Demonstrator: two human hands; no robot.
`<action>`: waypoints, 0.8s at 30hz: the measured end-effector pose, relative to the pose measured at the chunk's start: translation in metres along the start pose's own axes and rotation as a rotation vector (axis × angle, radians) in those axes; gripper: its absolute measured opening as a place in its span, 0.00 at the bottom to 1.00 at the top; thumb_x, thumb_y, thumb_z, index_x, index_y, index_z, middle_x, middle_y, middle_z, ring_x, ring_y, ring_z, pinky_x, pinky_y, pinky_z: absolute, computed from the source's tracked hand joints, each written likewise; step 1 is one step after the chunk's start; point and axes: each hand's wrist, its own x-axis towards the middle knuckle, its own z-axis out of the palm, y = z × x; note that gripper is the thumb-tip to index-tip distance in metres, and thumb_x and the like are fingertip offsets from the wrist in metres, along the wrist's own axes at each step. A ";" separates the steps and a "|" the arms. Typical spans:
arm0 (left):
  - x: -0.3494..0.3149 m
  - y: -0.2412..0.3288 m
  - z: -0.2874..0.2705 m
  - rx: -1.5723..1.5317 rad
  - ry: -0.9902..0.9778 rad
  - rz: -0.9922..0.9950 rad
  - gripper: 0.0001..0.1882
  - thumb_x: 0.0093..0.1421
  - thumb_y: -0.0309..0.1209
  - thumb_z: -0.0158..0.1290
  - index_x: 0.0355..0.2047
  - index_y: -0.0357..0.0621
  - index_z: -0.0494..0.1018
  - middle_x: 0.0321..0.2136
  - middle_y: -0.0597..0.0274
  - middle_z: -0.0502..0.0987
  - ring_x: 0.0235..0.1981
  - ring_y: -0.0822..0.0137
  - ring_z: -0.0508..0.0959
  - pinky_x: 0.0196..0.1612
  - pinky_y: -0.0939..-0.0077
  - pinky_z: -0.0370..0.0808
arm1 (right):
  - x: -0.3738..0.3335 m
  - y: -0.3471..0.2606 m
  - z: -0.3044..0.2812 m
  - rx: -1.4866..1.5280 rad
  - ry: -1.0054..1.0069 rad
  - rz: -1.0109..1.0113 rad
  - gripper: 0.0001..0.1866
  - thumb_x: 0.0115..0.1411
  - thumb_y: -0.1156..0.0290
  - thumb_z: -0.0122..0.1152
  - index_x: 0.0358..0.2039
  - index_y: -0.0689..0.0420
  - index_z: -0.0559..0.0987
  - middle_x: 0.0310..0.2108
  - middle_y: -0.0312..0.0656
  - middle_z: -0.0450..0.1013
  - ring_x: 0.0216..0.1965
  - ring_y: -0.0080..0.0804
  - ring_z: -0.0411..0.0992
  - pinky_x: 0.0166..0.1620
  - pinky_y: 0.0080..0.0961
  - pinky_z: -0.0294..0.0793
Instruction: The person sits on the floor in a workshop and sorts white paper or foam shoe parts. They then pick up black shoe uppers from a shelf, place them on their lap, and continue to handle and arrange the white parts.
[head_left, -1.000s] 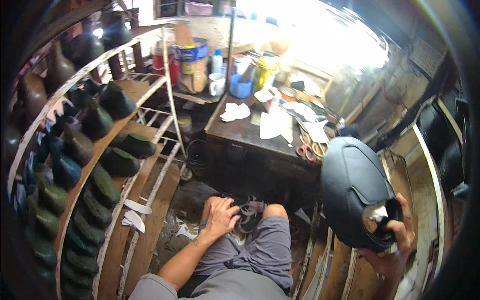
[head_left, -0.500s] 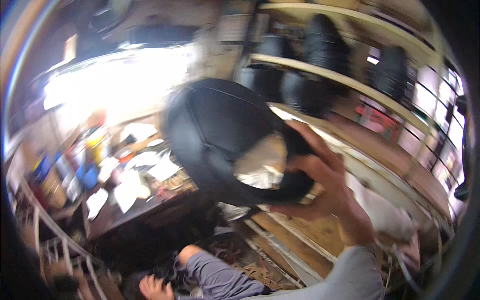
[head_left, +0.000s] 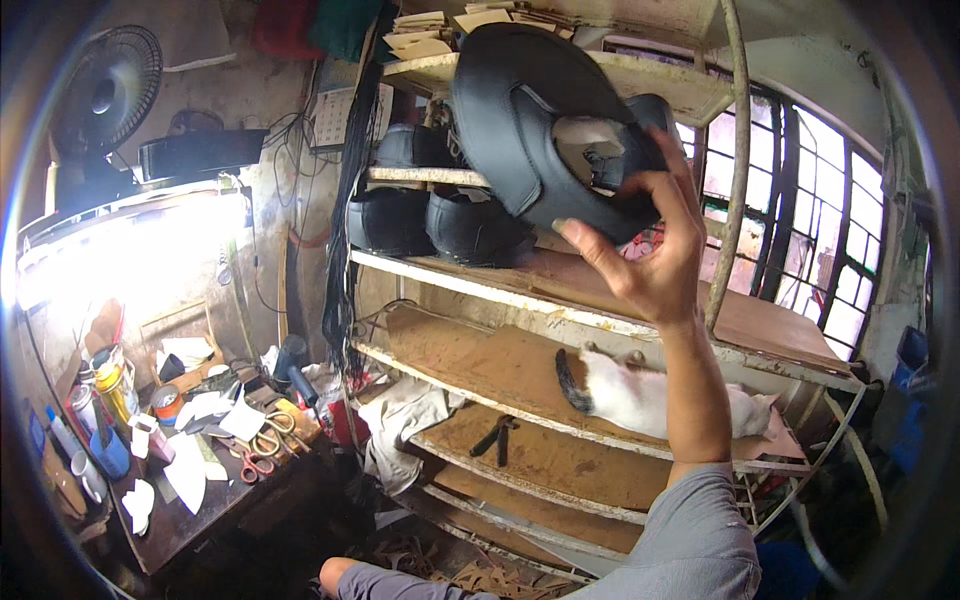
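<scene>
My right hand [head_left: 660,245] is raised high in front of the shelving, thumb and fingers closed around the opening end of a black leather shoe upper [head_left: 520,110]. Its rounded, stitched front tilts up and to the left, and a light lining shows in the opening. Similar black shoe uppers [head_left: 465,225] sit on the shelf just behind and below it, partly covered by the one I hold. My left hand is out of sight; only a bent knee [head_left: 345,578] shows at the lower edge.
A white cat with a dark tail [head_left: 630,395] lies on a lower rack shelf [head_left: 470,350], near my forearm. Dark pliers [head_left: 495,440] and a pale cloth [head_left: 405,425] rest lower. Left stands a cluttered workbench [head_left: 240,490] with scissors [head_left: 257,467] and cans; a fan [head_left: 105,95] hangs above.
The view has swung right toward the shelving. My right hand has carried the shoe upper up and to the right, before the shelves. My left hand has left the picture.
</scene>
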 end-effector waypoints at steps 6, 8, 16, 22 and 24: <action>-0.003 -0.003 0.002 -0.001 0.005 -0.008 0.13 0.58 0.43 0.67 0.37 0.50 0.85 0.49 0.58 0.84 0.56 0.52 0.78 0.63 0.52 0.71 | 0.025 0.026 -0.011 -0.150 0.103 0.073 0.27 0.50 0.57 0.84 0.38 0.64 0.80 0.62 0.60 0.71 0.55 0.48 0.75 0.55 0.38 0.76; -0.004 -0.005 0.003 -0.001 -0.001 -0.001 0.13 0.58 0.43 0.66 0.37 0.50 0.85 0.49 0.58 0.84 0.56 0.52 0.78 0.63 0.52 0.70 | 0.024 0.028 -0.015 -0.197 0.147 0.049 0.27 0.52 0.57 0.83 0.38 0.65 0.79 0.59 0.57 0.72 0.50 0.44 0.76 0.51 0.35 0.78; -0.008 -0.010 0.008 -0.001 -0.007 -0.004 0.13 0.58 0.43 0.66 0.37 0.50 0.85 0.49 0.58 0.84 0.57 0.51 0.77 0.63 0.51 0.70 | 0.007 0.039 -0.039 0.164 0.215 0.359 0.30 0.53 0.56 0.84 0.43 0.66 0.79 0.46 0.47 0.78 0.42 0.33 0.80 0.45 0.28 0.81; -0.007 -0.006 0.006 0.010 -0.043 -0.024 0.13 0.58 0.43 0.66 0.37 0.49 0.86 0.49 0.58 0.84 0.57 0.50 0.77 0.62 0.50 0.70 | -0.017 0.054 -0.053 0.203 0.301 0.443 0.32 0.59 0.58 0.79 0.54 0.67 0.77 0.46 0.47 0.77 0.47 0.32 0.80 0.47 0.25 0.82; -0.006 -0.004 0.004 0.010 -0.054 -0.031 0.13 0.58 0.43 0.66 0.37 0.49 0.86 0.49 0.58 0.84 0.57 0.50 0.78 0.62 0.50 0.70 | -0.031 0.060 -0.053 0.140 0.295 0.395 0.29 0.60 0.57 0.78 0.51 0.67 0.78 0.45 0.46 0.76 0.48 0.34 0.79 0.46 0.28 0.81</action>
